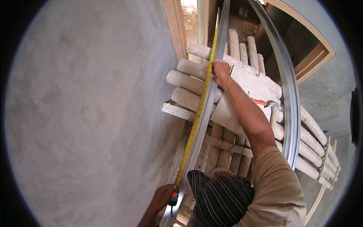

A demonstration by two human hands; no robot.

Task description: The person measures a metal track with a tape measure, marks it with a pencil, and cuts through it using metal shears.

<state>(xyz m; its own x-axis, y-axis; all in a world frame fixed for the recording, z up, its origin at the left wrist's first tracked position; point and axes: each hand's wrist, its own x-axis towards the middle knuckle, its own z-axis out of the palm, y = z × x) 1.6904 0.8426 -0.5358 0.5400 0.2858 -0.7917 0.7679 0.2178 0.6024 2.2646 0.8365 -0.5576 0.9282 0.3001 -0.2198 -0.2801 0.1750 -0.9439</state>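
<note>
Tape measure [195,123] in hands [162,196], extended along metal bar [205,120]

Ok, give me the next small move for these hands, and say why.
Perhaps steady the yellow tape blade against the metal bar with the right hand for a reading: the blade runs extended along the bar, and the left hand holds its case.

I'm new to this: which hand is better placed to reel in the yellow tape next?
Probably the left hand: it holds the tape case; the right hand is farther along the yellow tape.
</note>
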